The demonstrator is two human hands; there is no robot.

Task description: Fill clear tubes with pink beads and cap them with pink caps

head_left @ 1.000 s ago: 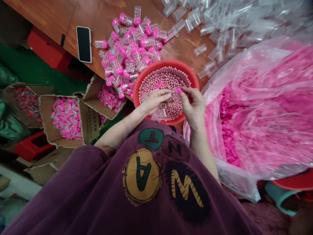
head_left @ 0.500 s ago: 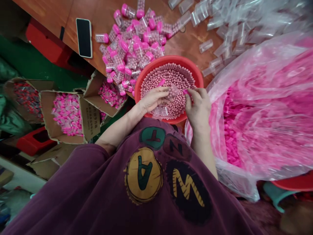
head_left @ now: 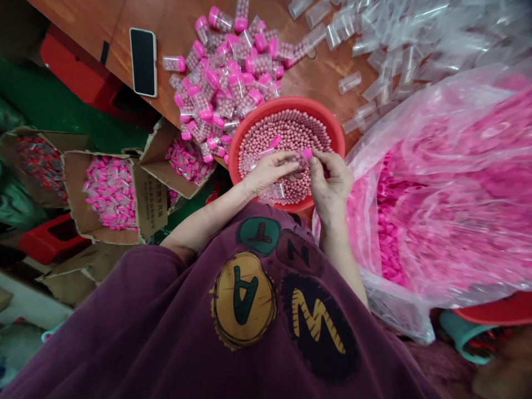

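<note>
My left hand (head_left: 268,172) and my right hand (head_left: 330,180) meet over a red basin (head_left: 336,136) full of small pink beads. The left fingers are closed round a small clear vial (head_left: 296,160) holding beads. My right thumb and forefinger pinch a pink cap (head_left: 307,153) at the vial's end. Another pink cap (head_left: 274,141) and a few clear vials lie on the beads in the basin.
A heap of filled, pink-capped vials (head_left: 228,77) lies on the brown table behind the basin, with a black phone (head_left: 143,62) to its left. Empty clear vials (head_left: 374,39) spread at the back right. A clear bag of pink caps (head_left: 449,194) fills the right. Cardboard boxes of capped vials (head_left: 112,191) stand on the left.
My right hand has come back to the vial's end with the pink cap, and both hands sit slightly lower over the basin than half a second ago.
</note>
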